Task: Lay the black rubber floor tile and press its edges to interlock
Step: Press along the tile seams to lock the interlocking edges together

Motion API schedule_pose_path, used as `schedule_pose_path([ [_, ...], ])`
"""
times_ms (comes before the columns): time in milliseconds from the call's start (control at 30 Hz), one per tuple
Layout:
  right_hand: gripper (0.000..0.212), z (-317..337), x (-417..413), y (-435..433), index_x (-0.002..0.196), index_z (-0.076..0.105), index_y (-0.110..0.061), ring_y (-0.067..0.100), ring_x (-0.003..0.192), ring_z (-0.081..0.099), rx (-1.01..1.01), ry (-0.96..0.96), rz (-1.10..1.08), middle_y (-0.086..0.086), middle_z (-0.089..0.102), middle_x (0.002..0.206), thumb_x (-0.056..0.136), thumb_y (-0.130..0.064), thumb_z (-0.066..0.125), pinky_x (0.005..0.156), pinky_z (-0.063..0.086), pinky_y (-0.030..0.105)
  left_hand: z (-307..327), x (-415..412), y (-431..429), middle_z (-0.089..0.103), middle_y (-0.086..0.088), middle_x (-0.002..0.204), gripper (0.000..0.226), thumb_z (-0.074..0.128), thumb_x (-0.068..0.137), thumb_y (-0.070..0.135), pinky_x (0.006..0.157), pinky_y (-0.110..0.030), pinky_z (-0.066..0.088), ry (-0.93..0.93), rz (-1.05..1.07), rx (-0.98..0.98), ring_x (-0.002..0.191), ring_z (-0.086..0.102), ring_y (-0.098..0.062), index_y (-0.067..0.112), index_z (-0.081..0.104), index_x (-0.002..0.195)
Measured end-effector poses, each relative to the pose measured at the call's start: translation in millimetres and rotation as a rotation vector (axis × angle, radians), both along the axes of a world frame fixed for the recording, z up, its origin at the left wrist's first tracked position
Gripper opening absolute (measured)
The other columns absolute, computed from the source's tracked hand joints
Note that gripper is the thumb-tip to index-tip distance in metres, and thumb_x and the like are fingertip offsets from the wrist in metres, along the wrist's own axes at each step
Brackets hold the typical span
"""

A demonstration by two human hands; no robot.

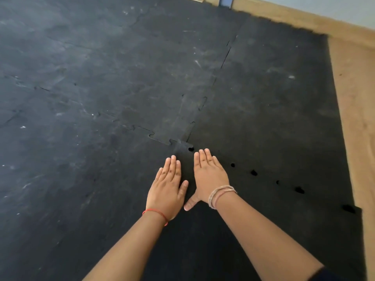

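Observation:
A darker black rubber floor tile lies on the right, its puzzle-shaped left edge meeting the dustier grey-black tiles laid on the left. My left hand lies flat, palm down, fingers together, just below the corner where the seams meet. My right hand is flat beside it, thumb spread, fingertips near a small gap in the joint. Several dark gaps run along the seam to the right of my right hand. Neither hand holds anything.
Bare wooden floor borders the mat on the right and at the back. A pale wall and a blue upright stand at the far edge. White scuffs mark the older tiles.

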State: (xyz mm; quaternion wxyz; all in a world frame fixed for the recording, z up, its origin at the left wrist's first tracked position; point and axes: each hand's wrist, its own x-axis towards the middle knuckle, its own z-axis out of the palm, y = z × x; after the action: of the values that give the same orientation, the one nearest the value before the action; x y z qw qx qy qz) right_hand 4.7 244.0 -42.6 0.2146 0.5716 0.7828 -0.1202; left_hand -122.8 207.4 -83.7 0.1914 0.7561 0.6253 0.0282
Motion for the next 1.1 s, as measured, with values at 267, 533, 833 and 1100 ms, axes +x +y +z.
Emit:
schedule_pose_path([
  [267, 0.124, -17.3, 40.3, -37.8, 0.145, -0.015, -0.009, 0.019, 0.14, -0.024, 0.226, 0.246, -0.28, 0.009, -0.02, 0.156, 0.056, -0.091, 0.011, 0.114, -0.009, 0.033, 22.4, -2.9, 19.5, -0.014, -0.007, 0.155, 0.058, 0.018, 0.099, 0.036, 0.114, -0.03, -0.005, 0.019, -0.091, -0.115, 0.141, -0.015, -0.016, 0.009, -0.005, 0.144],
  [533, 0.071, -41.8, 59.3, -49.0, 0.135, 0.044, -0.001, 0.025, 0.133, 0.041, 0.414, 0.182, -0.182, 0.014, 0.044, 0.143, 0.09, -0.053, 0.025, 0.106, 0.031, 0.042, 12.7, 19.9, 24.4, -0.016, -0.011, 0.154, 0.058, 0.015, 0.099, 0.035, 0.114, -0.032, -0.004, 0.021, -0.032, -0.117, 0.14, -0.017, -0.02, 0.005, -0.007, 0.144],
  [833, 0.083, -9.7, 63.0, -21.7, 0.149, 0.006, -0.01, 0.018, 0.146, -0.002, 0.164, 0.276, -0.153, 0.004, 0.001, 0.159, 0.089, -0.058, 0.037, 0.117, 0.004, 0.031, 21.2, 18.2, 29.1, -0.018, -0.012, 0.153, 0.059, 0.018, 0.099, 0.034, 0.115, -0.033, -0.003, 0.079, -0.06, -0.207, 0.14, -0.017, -0.022, 0.004, -0.008, 0.143],
  [1100, 0.104, 0.5, 61.2, -16.4, 0.149, 0.006, -0.011, 0.025, 0.144, 0.008, 0.068, 0.356, -0.278, 0.008, 0.011, 0.158, 0.076, -0.05, 0.068, 0.116, 0.013, 0.034, -2.0, 30.3, -22.4, -0.031, -0.004, 0.143, 0.079, -0.025, 0.07, 0.058, 0.109, -0.03, -0.016, 0.106, -0.012, 0.053, 0.13, -0.031, -0.015, 0.011, -0.024, 0.134],
])
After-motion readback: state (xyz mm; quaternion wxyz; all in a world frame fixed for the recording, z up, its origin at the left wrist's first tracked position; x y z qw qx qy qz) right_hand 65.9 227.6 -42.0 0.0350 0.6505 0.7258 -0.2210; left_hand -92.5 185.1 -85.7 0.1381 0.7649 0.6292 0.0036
